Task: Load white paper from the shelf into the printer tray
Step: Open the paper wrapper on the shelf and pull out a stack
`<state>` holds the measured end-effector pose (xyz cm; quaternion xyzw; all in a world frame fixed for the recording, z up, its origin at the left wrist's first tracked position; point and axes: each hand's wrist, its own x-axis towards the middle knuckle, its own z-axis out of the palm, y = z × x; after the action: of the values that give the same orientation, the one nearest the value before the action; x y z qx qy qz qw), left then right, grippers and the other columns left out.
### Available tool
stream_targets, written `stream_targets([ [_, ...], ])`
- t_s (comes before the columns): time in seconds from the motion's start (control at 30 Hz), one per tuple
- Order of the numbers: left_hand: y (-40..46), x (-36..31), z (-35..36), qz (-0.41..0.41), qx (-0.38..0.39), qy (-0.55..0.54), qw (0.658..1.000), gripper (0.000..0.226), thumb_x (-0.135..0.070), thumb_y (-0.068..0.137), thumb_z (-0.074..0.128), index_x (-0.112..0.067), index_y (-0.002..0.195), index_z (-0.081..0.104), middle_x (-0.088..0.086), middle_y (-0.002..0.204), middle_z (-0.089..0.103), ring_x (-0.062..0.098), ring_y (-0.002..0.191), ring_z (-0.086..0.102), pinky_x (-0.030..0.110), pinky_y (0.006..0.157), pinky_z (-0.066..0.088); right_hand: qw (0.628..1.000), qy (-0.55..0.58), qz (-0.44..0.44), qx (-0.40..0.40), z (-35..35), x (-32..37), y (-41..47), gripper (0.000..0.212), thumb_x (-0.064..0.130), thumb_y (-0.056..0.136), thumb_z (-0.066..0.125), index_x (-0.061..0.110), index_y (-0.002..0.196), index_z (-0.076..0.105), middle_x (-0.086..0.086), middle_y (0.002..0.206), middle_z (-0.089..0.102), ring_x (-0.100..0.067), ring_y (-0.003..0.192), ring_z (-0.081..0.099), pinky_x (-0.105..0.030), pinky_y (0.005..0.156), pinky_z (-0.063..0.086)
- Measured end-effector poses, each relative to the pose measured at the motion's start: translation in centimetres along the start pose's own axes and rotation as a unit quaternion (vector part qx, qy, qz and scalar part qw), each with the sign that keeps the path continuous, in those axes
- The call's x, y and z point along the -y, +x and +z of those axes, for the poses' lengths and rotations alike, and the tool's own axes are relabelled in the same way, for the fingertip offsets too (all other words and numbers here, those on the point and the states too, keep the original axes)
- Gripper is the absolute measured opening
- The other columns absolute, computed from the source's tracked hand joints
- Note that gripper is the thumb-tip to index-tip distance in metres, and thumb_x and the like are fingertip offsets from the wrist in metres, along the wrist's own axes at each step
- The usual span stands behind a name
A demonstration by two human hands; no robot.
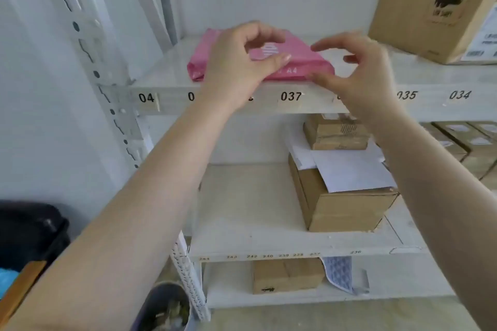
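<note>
A pink wrapped ream of A4 paper lies flat on the upper white shelf, near its front edge above the label 037. My left hand hovers over the ream's left half, fingers curled and apart, thumb near the wrapper. My right hand is at the ream's right end, fingers spread, thumb by the front corner. Neither hand clearly grips the ream. No printer is in view.
A large cardboard box stands at the upper shelf's right. The middle shelf holds a brown box with loose white sheets on it and smaller boxes behind. A white slotted upright stands at left. A dark bin is lower left.
</note>
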<state>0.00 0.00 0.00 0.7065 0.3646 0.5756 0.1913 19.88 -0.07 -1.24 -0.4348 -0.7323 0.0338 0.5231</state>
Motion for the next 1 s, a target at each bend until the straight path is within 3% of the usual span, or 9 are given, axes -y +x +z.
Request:
stream_targets([
  [0.07, 1.7, 0.6, 0.4, 0.012, 0.058, 0.076, 0.995, 0.023, -0.026, 0.071, 0.08, -0.018, 0.092, 0.072, -0.009, 0.094, 0.071, -0.001, 0.091, 0.063, 0.009, 0.079, 0.043, 0.999, -0.039, -0.006, 0.018, 0.6, -0.7, 1.0, 0.034, 0.035, 0.068, 0.078, 0.029, 0.101, 0.069, 0.007, 0.11, 0.066, -0.013, 0.11, 0.056, -0.029, 0.091, 0.044],
  [0.17, 3.5, 2.0, 1.2, 0.014, 0.136, 0.127, 0.983, 0.023, -0.032, 0.067, 0.083, -0.021, 0.085, 0.073, -0.006, 0.103, 0.072, 0.008, 0.1, 0.064, 0.022, 0.085, 0.048, 0.997, -0.054, 0.004, 0.048, 1.1, -1.6, 1.9, 0.032, 0.033, 0.067, 0.079, 0.027, 0.097, 0.07, 0.003, 0.105, 0.068, -0.013, 0.105, 0.058, -0.034, 0.091, 0.047],
  [0.3, 4.5, 2.7, 1.8, 0.032, 0.156, 0.172, 0.972, 0.022, -0.043, 0.064, 0.08, -0.028, 0.078, 0.071, -0.017, 0.091, 0.069, 0.01, 0.085, 0.064, 0.043, 0.081, 0.054, 0.998, -0.032, -0.009, 0.043, 1.3, -2.1, 2.6, 0.02, 0.022, 0.071, 0.077, 0.019, 0.09, 0.07, 0.0, 0.093, 0.07, -0.012, 0.091, 0.064, -0.036, 0.086, 0.052],
  [0.47, 4.5, 2.9, 2.5, 0.048, 0.125, 0.19, 0.973, 0.03, -0.05, 0.061, 0.079, -0.027, 0.077, 0.068, -0.027, 0.07, 0.059, 0.001, 0.073, 0.054, 0.034, 0.072, 0.05, 0.998, -0.032, -0.034, 0.029, 1.3, -2.3, 3.1, 0.011, 0.019, 0.073, 0.073, 0.012, 0.081, 0.072, -0.001, 0.08, 0.069, -0.015, 0.078, 0.063, -0.034, 0.08, 0.052],
  [0.6, 4.6, 3.0, 3.1, 0.051, 0.087, 0.217, 0.971, 0.018, -0.04, 0.066, 0.076, -0.025, 0.074, 0.07, -0.009, 0.078, 0.069, 0.013, 0.074, 0.061, 0.041, 0.072, 0.054, 0.998, 0.013, -0.031, 0.044, 0.9, -2.7, 3.1, 0.016, 0.024, 0.075, 0.076, 0.011, 0.083, 0.071, -0.004, 0.082, 0.072, -0.018, 0.078, 0.068, -0.035, 0.08, 0.055],
  [0.7, 4.5, 2.7, 3.0, 0.019, 0.074, 0.175, 0.982, 0.022, -0.046, 0.065, 0.078, -0.026, 0.072, 0.07, -0.003, 0.081, 0.073, 0.017, 0.076, 0.066, 0.043, 0.072, 0.055, 0.997, 0.023, -0.025, 0.066, 0.5, -2.9, 2.9, 0.021, 0.024, 0.073, 0.078, 0.01, 0.087, 0.071, -0.002, 0.085, 0.072, -0.017, 0.08, 0.068, -0.034, 0.082, 0.055],
  [0.8, 4.6, 2.2, 2.7, 0.004, 0.082, 0.131, 0.988, 0.023, -0.042, 0.068, 0.08, -0.021, 0.074, 0.07, -0.001, 0.081, 0.074, 0.012, 0.073, 0.066, 0.029, 0.067, 0.053, 0.998, 0.042, -0.008, 0.053, 0.6, -2.9, 3.2, 0.021, 0.026, 0.073, 0.077, 0.009, 0.084, 0.072, -0.003, 0.081, 0.073, -0.019, 0.076, 0.069, -0.039, 0.078, 0.056],
  [0.9, 4.8, 1.8, 2.5, 0.003, 0.091, 0.088, 0.992, 0.015, -0.023, 0.076, 0.078, -0.014, 0.077, 0.066, -0.005, 0.071, 0.069, 0.002, 0.061, 0.057, 0.015, 0.058, 0.043, 0.995, 0.087, 0.029, 0.031, 0.9, -2.9, 3.8, 0.021, 0.025, 0.076, 0.076, 0.005, 0.081, 0.071, -0.009, 0.074, 0.073, -0.028, 0.07, 0.07, -0.044, 0.072, 0.057],
  [1.0, 4.7, 1.9, 2.0, -0.002, 0.1, 0.07, 0.993, 0.023, -0.024, 0.073, 0.081, -0.014, 0.082, 0.062, -0.002, 0.073, 0.069, 0.005, 0.064, 0.059, 0.016, 0.061, 0.044, 0.991, 0.112, 0.058, 0.036, 1.0, -2.9, 4.2, 0.019, 0.021, 0.078, 0.075, 0.003, 0.081, 0.07, -0.019, 0.074, 0.071, -0.038, 0.068, 0.067, -0.048, 0.068, 0.056],
])
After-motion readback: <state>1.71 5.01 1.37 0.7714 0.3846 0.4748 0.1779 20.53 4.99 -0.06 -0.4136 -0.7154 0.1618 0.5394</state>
